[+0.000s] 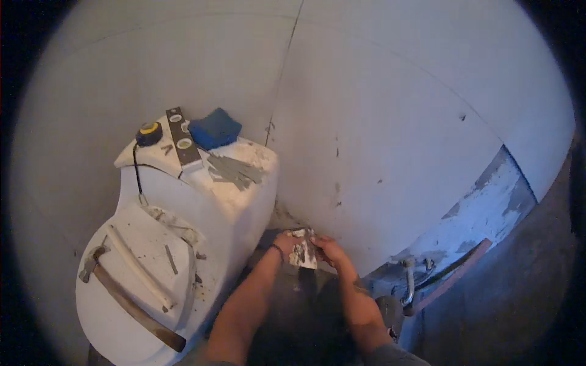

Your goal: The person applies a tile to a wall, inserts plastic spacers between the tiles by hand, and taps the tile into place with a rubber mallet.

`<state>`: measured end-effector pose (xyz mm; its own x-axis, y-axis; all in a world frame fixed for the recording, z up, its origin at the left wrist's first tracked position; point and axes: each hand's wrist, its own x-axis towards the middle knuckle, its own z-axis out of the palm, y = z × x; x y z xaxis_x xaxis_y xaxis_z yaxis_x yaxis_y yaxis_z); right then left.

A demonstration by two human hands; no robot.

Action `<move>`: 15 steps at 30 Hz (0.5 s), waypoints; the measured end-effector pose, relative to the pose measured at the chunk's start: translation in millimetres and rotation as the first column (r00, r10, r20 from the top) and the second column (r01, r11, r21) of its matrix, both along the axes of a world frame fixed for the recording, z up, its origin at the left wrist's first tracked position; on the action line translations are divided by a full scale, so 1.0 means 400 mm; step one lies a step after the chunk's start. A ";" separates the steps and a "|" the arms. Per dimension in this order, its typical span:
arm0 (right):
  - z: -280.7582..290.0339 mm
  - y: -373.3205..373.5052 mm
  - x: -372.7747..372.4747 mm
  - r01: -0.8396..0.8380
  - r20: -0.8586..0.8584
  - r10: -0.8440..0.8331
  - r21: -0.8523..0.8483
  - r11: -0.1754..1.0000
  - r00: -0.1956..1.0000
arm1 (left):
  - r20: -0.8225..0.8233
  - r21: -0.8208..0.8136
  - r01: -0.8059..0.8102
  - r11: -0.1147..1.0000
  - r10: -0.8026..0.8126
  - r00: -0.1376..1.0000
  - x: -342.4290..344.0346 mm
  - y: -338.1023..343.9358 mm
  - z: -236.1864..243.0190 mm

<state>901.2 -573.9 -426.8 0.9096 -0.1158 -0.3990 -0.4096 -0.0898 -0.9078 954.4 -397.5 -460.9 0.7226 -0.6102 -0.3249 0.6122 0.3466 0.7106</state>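
Observation:
Low by the wall, both hands grip a small flat whitish piece (303,256) with dark stains, perhaps a bit of tile. My left hand (287,243) closes on its left edge, a dark band around the wrist. On the opposite edge, my right hand (328,250) is closed too, fingers partly hidden. Beside my left arm stands a white toilet (210,207). Its lid carries a wooden-handled hammer (125,299), a pale stick (139,268) and a thin grey strip (171,260).
A spirit level (182,139), tape measure (149,133), blue cloth or sponge (215,129) and several grey strips (235,171) lie on the toilet tank. At right, a metal pipe fitting (409,280) and a reddish bar (452,276) are near the wall's rough patch (488,198).

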 end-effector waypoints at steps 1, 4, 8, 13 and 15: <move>0.019 0.001 0.000 -0.071 0.050 0.069 0.036 0.997 0.996 | 0.042 0.009 -0.007 1.000 0.007 0.999 0.001 -0.008 0.012; 0.073 0.000 -0.018 -0.019 0.105 0.011 0.074 0.997 0.994 | 0.235 0.099 -0.032 0.995 0.008 0.972 0.016 -0.037 0.040; 0.142 -0.008 -0.056 -0.043 0.194 0.022 0.106 0.993 0.981 | 0.543 0.345 -0.190 0.919 -0.030 0.839 0.036 -0.074 0.081; 0.130 -0.044 -0.103 -0.011 0.076 0.027 -0.201 0.980 0.997 | 0.579 0.593 -0.487 0.641 0.081 0.811 -0.020 -0.060 0.122; 0.092 -0.062 -0.120 0.001 0.033 0.004 -0.155 0.988 0.999 | 0.635 0.636 -0.457 0.622 -0.085 0.768 -0.034 -0.027 0.130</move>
<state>853.1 -598.5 -389.8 0.9223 -0.1727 -0.3457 -0.3791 -0.2310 -0.8961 940.7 -408.5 -408.9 0.9796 -0.1879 -0.0712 -0.0077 -0.3896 0.9210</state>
